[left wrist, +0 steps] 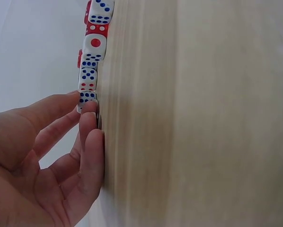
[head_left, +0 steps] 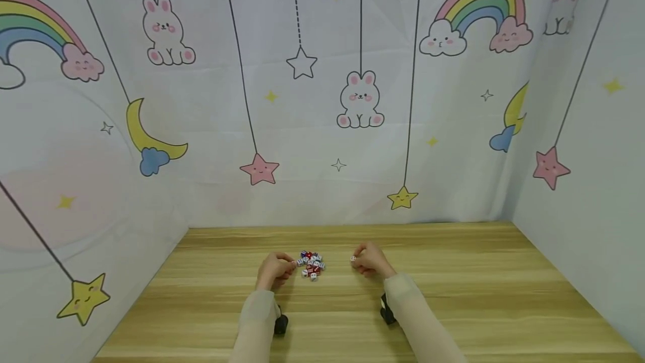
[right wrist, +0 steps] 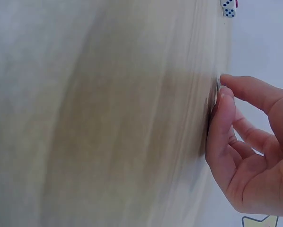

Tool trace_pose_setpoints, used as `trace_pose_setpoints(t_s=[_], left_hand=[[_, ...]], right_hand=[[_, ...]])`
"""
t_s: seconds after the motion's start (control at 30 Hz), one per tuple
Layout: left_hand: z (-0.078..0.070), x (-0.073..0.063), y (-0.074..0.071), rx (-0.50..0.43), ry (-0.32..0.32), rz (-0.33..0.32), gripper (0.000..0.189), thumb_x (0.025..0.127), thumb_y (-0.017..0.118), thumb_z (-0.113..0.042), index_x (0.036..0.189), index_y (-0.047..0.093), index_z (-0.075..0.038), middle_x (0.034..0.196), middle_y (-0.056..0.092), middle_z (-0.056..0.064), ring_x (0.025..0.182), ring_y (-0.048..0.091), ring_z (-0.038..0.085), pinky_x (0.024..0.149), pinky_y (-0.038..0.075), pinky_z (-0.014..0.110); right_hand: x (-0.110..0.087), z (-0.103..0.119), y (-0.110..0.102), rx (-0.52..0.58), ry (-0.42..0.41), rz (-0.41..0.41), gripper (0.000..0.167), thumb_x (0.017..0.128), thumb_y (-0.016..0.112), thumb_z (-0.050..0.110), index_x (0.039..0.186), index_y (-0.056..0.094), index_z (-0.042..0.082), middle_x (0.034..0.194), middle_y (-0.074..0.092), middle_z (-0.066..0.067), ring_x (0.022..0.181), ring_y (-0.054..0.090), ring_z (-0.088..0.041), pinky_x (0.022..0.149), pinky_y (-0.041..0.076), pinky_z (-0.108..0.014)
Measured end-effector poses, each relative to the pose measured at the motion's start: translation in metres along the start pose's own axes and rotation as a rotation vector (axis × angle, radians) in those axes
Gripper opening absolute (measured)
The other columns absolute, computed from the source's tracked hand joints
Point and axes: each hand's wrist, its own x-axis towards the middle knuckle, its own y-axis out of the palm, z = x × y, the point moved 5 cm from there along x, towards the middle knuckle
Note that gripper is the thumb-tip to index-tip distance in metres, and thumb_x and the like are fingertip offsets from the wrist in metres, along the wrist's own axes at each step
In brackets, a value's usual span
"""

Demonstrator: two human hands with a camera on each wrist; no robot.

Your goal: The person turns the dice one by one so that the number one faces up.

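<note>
A small pile of dice (head_left: 313,264), white with blue or red dots and red with white dots, lies on the table. At its left edge my left hand (head_left: 275,268) pinches a white die (left wrist: 87,96) between thumb and fingers, in line with the other dice in the left wrist view. To the right of the pile, apart from it, my right hand (head_left: 372,261) pinches another white die (head_left: 353,259) close over the wood. In the right wrist view the fingers (right wrist: 223,111) hide nearly all of that die.
The wood-grain table (head_left: 453,296) extends around both hands. Behind it and at both sides hang pale cloth walls (head_left: 312,195) printed with rabbits, stars and rainbows. Black wrist straps (head_left: 281,322) sit at the sleeves.
</note>
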Motion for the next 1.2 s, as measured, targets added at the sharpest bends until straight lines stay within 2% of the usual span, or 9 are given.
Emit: trace_pose_setpoints(t_s=[0.43,0.63,0.87,0.93,1.07,1.2], left_hand=[[0.004,0.003,-0.001,-0.028,-0.012,-0.002,0.019,0.082,0.063,-0.017,0.093,0.065,-0.003,0.068,0.065,0.006,0.048,0.051,0.009,0.043,0.043,0.024],[0.003,0.001,-0.002,-0.023,-0.019,-0.004,0.018,0.081,0.063,-0.017,0.092,0.065,-0.003,0.067,0.064,0.005,0.048,0.050,0.009,0.044,0.044,0.024],[0.002,0.003,-0.002,-0.017,-0.028,-0.006,0.019,0.081,0.063,-0.017,0.094,0.065,-0.003,0.066,0.064,0.003,0.049,0.051,0.008,0.045,0.045,0.024],[0.003,0.003,-0.002,-0.015,-0.032,-0.007,0.019,0.081,0.063,-0.017,0.094,0.065,-0.003,0.066,0.064,0.003,0.049,0.051,0.008,0.045,0.045,0.024],[0.003,0.004,-0.002,-0.015,-0.036,-0.004,0.019,0.082,0.063,-0.016,0.095,0.065,-0.002,0.067,0.065,0.003,0.050,0.052,0.008,0.045,0.046,0.024],[0.002,0.003,-0.002,-0.012,-0.034,-0.004,0.019,0.082,0.063,-0.016,0.095,0.065,-0.002,0.067,0.066,0.004,0.049,0.052,0.008,0.045,0.046,0.024]], right_hand=[[-0.001,-0.001,-0.005,-0.035,0.013,-0.037,0.012,0.069,0.064,-0.002,0.075,0.054,0.003,0.046,0.048,-0.002,0.037,0.040,-0.009,0.035,0.034,-0.019],[-0.004,0.002,-0.009,-0.172,0.002,-0.058,0.012,0.069,0.063,-0.001,0.072,0.052,0.004,0.047,0.048,-0.001,0.037,0.040,-0.008,0.035,0.035,-0.018],[-0.006,0.012,-0.012,-0.374,-0.007,-0.105,0.007,0.068,0.060,0.003,0.070,0.055,0.007,0.058,0.050,-0.001,0.038,0.043,-0.009,0.035,0.036,-0.019],[-0.007,0.013,-0.012,-0.396,-0.006,-0.107,0.008,0.067,0.059,0.001,0.069,0.055,0.007,0.058,0.051,-0.001,0.038,0.043,-0.010,0.035,0.035,-0.019],[-0.006,0.011,-0.012,-0.401,-0.010,-0.106,0.009,0.066,0.060,0.001,0.071,0.056,0.008,0.059,0.051,-0.001,0.040,0.042,-0.009,0.036,0.037,-0.019],[-0.004,0.004,-0.013,-0.301,-0.005,-0.071,0.010,0.069,0.061,0.001,0.078,0.057,0.004,0.060,0.050,-0.001,0.041,0.042,-0.009,0.037,0.039,-0.020]])
